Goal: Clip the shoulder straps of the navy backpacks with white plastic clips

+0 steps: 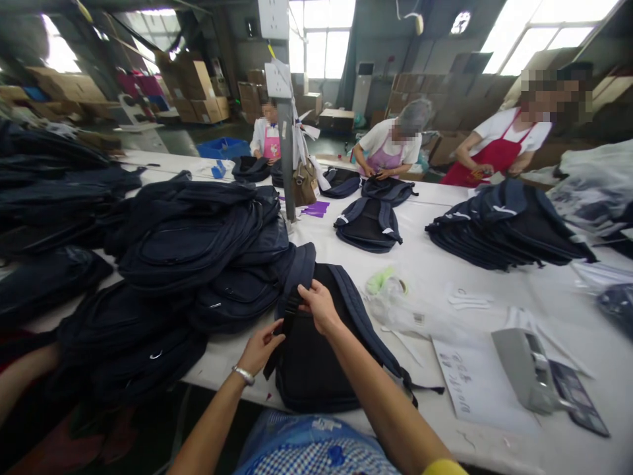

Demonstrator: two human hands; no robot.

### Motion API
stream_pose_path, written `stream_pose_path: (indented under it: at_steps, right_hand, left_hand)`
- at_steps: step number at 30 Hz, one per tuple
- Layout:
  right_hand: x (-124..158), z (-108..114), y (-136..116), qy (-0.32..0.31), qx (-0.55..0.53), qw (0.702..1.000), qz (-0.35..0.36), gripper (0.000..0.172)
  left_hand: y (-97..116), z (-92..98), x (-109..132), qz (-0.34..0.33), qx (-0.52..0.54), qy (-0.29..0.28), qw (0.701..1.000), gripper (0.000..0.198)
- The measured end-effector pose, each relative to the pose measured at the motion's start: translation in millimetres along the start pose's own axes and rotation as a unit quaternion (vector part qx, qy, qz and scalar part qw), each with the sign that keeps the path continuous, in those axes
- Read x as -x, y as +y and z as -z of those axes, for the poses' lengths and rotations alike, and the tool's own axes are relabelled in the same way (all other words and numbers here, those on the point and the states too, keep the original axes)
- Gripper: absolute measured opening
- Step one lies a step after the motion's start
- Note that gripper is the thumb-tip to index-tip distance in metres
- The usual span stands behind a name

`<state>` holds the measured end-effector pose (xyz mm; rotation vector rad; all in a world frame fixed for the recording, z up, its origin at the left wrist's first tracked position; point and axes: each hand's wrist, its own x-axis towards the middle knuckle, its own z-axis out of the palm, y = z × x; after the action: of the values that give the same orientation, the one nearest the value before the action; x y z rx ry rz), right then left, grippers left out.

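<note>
A dark navy backpack [321, 363] lies in front of me on the white table, its black padded back panel facing up. My right hand [319, 307] pinches the lower part of its left shoulder strap [301, 262], beside a black buckle. Just below, my left hand [261, 344], with a silver bracelet at the wrist, has thumb and fingers closed on the black webbing [288, 320] that hangs from this strap. The other shoulder strap [363, 310] lies along the bag's right side. My fingers partly cover the buckle.
Piled backpacks [192, 244] crowd the left; another stack [509, 224] stands far right. A metal post [287, 145] rises mid-table. Plastic bags [400, 307], a paper sheet [465, 389] and a grey device [527, 369] lie right. Several people work nearby; a co-worker's arm [30, 373] reaches in at left.
</note>
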<state>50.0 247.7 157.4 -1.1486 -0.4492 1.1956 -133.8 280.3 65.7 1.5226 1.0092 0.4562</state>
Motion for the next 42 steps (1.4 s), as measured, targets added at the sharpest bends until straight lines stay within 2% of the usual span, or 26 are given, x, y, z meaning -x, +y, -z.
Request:
stream_pose_path:
  at_steps: [3,6,8,11,15,20,24,28,32,34,36,40,42]
  right_hand:
    - [3.5,-3.4,1.7,0.021,0.015,1.000,0.012,0.033]
    - [6.5,-4.5,4.2,0.039,0.022,0.998,0.033,0.032]
    - [8.5,-4.4,6.9,0.047,0.016,0.998,0.039,0.033]
    - [12.3,-5.1,12.4,0.060,0.006,0.998,0.028,0.034]
    - [18.1,-9.0,19.4,0.085,-0.006,0.996,0.002,0.031]
    - [23.7,-14.7,24.2,0.119,-0.014,0.993,-0.019,0.030]
    - [23.3,-16.4,24.8,0.138,-0.026,0.990,-0.007,0.028]
    - [18.7,-15.0,24.6,0.152,-0.036,0.988,-0.004,0.030]
    - [16.4,-12.3,27.6,0.169,-0.035,0.985,-0.016,0.030]
    - [17.6,-10.4,29.2,0.178,-0.027,0.983,-0.022,0.031]
    - [19.8,-8.0,29.7,0.188,-0.022,0.982,-0.024,0.032]
    - [23.3,-3.8,26.3,0.199,-0.024,0.980,-0.018,0.031]
    - [23.5,-3.5,24.3,0.196,-0.029,0.980,-0.013,0.030]
  left_hand:
    - [2.5,15.0,-17.3,-0.043,-0.059,-0.053,0.996,0.037]
    - [7.2,19.5,-32.3,-0.098,-0.077,-0.143,0.982,0.028]
    - [7.9,19.3,-39.5,-0.107,-0.072,-0.208,0.970,0.028]
    - [3.7,18.9,-47.0,-0.091,-0.069,-0.272,0.955,0.030]
    - [-3.3,22.1,-54.0,-0.102,-0.092,-0.330,0.934,0.028]
    - [-8.0,31.4,-62.7,-0.141,-0.145,-0.373,0.906,0.025]
    - [-17.1,37.6,-72.5,-0.087,-0.174,-0.411,0.891,0.018]
    - [-27.2,33.8,-80.9,-0.042,-0.159,-0.439,0.883,0.019]
    - [-32.4,25.2,-79.1,0.031,-0.060,-0.502,0.863,0.028]
    - [-33.3,25.3,-76.7,0.059,-0.007,-0.509,0.859,0.036]
    - [-34.3,29.1,-74.6,0.049,-0.021,-0.485,0.873,0.041]
    - [-40.4,38.1,-67.0,-0.058,-0.133,-0.372,0.917,0.034]
    - [-44.8,38.1,-60.2,-0.081,-0.139,-0.333,0.929,0.034]
